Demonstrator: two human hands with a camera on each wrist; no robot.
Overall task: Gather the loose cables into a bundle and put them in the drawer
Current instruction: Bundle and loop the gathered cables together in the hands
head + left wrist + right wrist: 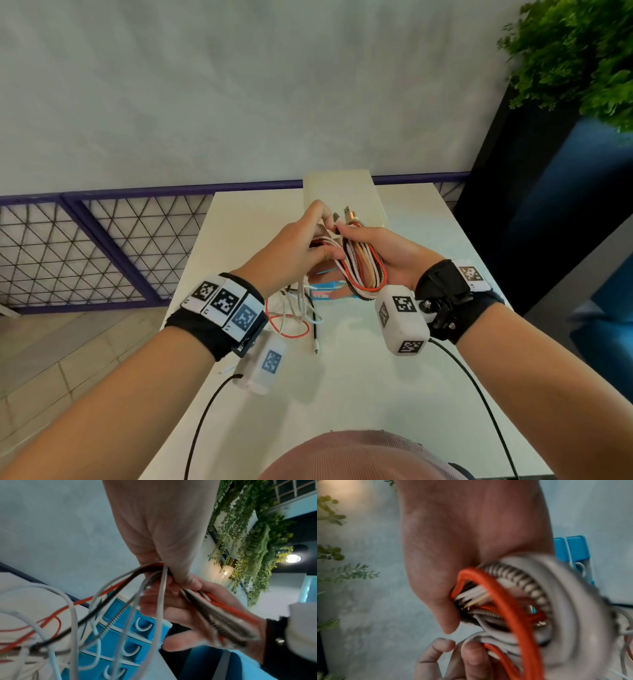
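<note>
A looped bundle of red, white, black and braided cables (363, 269) lies in my right hand (373, 246), whose fingers curl round it, with a USB plug (349, 211) sticking up. My left hand (318, 240) pinches the same cables just left of the bundle. Their loose tails (296, 317) hang down and trail on the white table (376, 377). Below both hands stands the small blue drawer unit (327, 291). The left wrist view shows its drawers (120, 635) with white handles, all closed. In the right wrist view the cable bundle (513, 601) is blurred in my right hand.
A beige box (342, 195) stands at the table's far edge behind my hands. A dark planter with green plants (575, 68) is at the right. A purple mesh railing (102, 240) runs left of the table. Black camera leads (205, 421) hang from both wrists.
</note>
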